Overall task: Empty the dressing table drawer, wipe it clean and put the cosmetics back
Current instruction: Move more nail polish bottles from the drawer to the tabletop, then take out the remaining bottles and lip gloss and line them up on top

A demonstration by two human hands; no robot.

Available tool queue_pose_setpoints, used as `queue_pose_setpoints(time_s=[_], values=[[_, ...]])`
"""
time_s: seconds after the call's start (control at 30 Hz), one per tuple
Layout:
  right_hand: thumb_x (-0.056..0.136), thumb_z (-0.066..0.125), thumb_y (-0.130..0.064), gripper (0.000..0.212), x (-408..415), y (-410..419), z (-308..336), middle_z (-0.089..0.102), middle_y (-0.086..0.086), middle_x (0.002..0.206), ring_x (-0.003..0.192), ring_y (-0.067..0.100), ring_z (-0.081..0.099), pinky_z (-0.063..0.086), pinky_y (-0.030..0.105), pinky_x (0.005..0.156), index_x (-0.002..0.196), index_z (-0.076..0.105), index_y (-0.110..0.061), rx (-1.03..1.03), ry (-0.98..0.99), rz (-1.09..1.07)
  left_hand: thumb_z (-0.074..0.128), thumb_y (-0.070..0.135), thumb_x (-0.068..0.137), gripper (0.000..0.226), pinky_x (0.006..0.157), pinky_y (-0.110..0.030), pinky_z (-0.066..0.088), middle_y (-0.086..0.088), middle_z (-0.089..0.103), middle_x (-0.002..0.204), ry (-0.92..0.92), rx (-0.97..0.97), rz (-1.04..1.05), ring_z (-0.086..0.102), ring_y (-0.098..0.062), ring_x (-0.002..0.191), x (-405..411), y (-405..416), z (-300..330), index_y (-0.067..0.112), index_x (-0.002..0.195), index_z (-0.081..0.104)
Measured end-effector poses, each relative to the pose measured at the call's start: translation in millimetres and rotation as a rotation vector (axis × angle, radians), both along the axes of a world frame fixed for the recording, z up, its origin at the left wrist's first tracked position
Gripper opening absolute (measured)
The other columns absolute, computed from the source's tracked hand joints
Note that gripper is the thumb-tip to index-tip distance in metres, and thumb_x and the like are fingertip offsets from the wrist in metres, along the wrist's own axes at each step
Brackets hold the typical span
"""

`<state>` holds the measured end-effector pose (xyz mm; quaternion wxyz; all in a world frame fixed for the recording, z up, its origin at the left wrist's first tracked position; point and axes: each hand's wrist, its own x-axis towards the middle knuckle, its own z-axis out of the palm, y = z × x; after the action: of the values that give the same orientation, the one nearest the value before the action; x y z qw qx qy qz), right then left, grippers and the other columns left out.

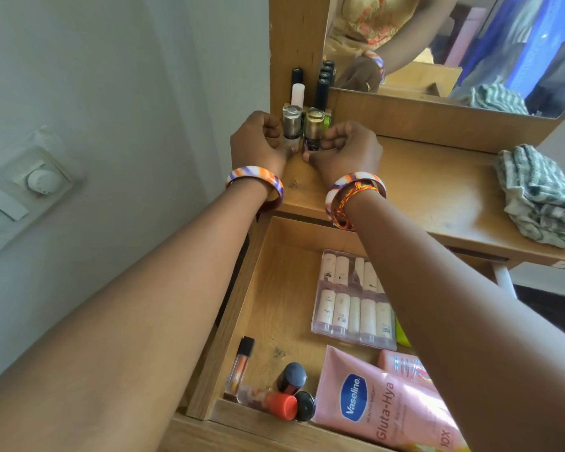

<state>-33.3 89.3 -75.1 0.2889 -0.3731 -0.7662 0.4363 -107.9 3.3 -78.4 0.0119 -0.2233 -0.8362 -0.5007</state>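
Vaseline tube (377,407), lip-balm pack (353,298) and small bottles lie in the open drawer (229,321) at lower centre, so either emptying or refilling is unfinished. Upper centre on the worktop (437,190), left hand (260,141) grips a silver-capped bottle (291,125), right hand (346,148) a gold-capped bottle (313,127); cloth (542,197) lies at right.

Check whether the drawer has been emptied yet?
No, the open drawer holds a pink Vaseline tube, a clear pack of small bottles and several small cosmetics.
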Motion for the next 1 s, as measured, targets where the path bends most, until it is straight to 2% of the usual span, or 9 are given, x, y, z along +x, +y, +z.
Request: queue_pose_setpoints(time_s=[0.17, 0.3, 0.43, 0.53, 0.6, 0.8, 0.87, 0.93, 1.0], values=[[0.072, 0.079, -0.019, 0.031, 8.1, -4.7, 0.8, 0.057, -0.004, 0.089, 0.079, 0.008, 0.053, 0.04, 0.007, 0.059, 0.097, 0.06, -0.014, -0.022, 0.018, -0.029, 0.071, 0.012, 0.081, 0.044, 0.088, -0.021, 0.047, -0.009, 0.062, 0.117, -0.022, -0.037, -0.004, 0.061, -0.021, 0.104, 4.1, -5.5, 0.6, 0.007, 0.121, 0.054], [0.074, 0.078, -0.018, 0.024, 18.4, -9.6, 2.6, 0.058, -0.003, 0.088, 0.079, 0.009, 0.053, 0.045, 0.011, 0.064, 0.089, 0.059, -0.017, 0.008, -0.017, -0.023, 0.07, 0.01, 0.082, 0.049, 0.097, -0.026, 0.048, -0.01, 0.059, 0.122, -0.04, -0.084, -0.014, 0.059, -0.023, 0.11, 14.1, -13.0, 3.3, 0.007, 0.126, 0.05], [0.076, 0.076, -0.018, 0.02, 34.1, -18.3, 3.4, 0.06, -0.001, 0.09, 0.081, 0.01, 0.056, 0.05, 0.016, 0.07, 0.092, 0.065, -0.014, 0.03, -0.06, -0.005, 0.068, 0.013, 0.084, 0.046, 0.097, -0.027, 0.047, -0.009, 0.059, 0.125, -0.015, -0.153, -0.026, 0.057, -0.023, 0.114, 32.8, -29.1, 4.9, 0.007, 0.126, 0.051], [0.077, 0.075, -0.016, 0.018, 51.2, -26.1, 4.7, 0.061, 0.0, 0.089, 0.082, 0.011, 0.056, 0.053, 0.022, 0.081, 0.092, 0.065, -0.013, 0.019, -0.068, 0.014, 0.068, 0.011, 0.084, 0.047, 0.098, -0.026, 0.044, -0.008, 0.056, 0.13, -0.047, -0.151, -0.06, 0.055, -0.022, 0.119, 48.7, -43.5, 5.6, 0.007, 0.127, 0.052], [0.077, 0.074, -0.015, 0.019, 63.8, -32.3, 5.6, 0.06, 0.0, 0.089, 0.082, 0.011, 0.056, 0.053, 0.021, 0.08, 0.095, 0.066, -0.011, 0.017, -0.066, 0.03, 0.068, 0.011, 0.083, 0.043, 0.095, -0.025, 0.044, -0.008, 0.056, 0.13, -0.04, -0.173, -0.086, 0.055, -0.021, 0.119, 58.4, -51.9, 6.0, 0.008, 0.124, 0.055], [0.073, 0.077, -0.011, 0.019, 101.9, -51.7, 0.2, 0.061, -0.004, 0.08, 0.071, 0.007, 0.056, 0.045, 0.009, 0.061, 0.09, 0.067, -0.014, 0.037, -0.057, 0.154, 0.067, 0.012, 0.084, 0.022, 0.078, -0.02, 0.042, -0.006, 0.065, 0.113, 0.046, -0.27, -0.167, 0.059, -0.019, 0.104, 84.5, -75.2, 11.8, 0.009, 0.105, 0.067], [0.073, 0.077, -0.01, 0.016, 115.2, -58.1, -2.0, 0.062, -0.006, 0.073, 0.066, 0.006, 0.057, 0.05, 0.015, 0.062, 0.079, 0.065, -0.018, 0.006, -0.116, 0.25, 0.066, 0.012, 0.084, 0.015, 0.077, -0.02, 0.042, -0.003, 0.065, 0.101, 0.079, -0.332, -0.287, 0.059, -0.017, 0.095, 94.2, -82.4, 16.0, 0.008, 0.098, 0.069], [0.072, 0.076, -0.008, 0.016, 127.7, -65.9, -6.3, 0.064, -0.007, 0.07, 0.065, 0.007, 0.059, 0.054, 0.023, 0.064, 0.078, 0.066, -0.018, 0.01, -0.283, 0.403, 0.065, 0.013, 0.085, 0.011, 0.073, -0.02, 0.041, 0.001, 0.061, 0.093, 0.082, -0.516, -0.491, 0.057, -0.013, 0.088, 104.2, -89.8, 19.7, 0.01, 0.095, 0.07], [0.075, 0.073, -0.003, 0.02, 138.2, -74.6, -10.3, 0.065, -0.004, 0.074, 0.061, 0.007, 0.057, 0.051, 0.018, 0.055, 0.092, 0.068, -0.012, 0.072, -0.507, 0.573, 0.066, 0.015, 0.084, 0.006, 0.064, -0.018, 0.043, 0.003, 0.061, 0.087, 0.053, -0.777, -0.678, 0.057, -0.011, 0.076, 110.7, -95.6, 21.4, 0.014, 0.09, 0.068]])
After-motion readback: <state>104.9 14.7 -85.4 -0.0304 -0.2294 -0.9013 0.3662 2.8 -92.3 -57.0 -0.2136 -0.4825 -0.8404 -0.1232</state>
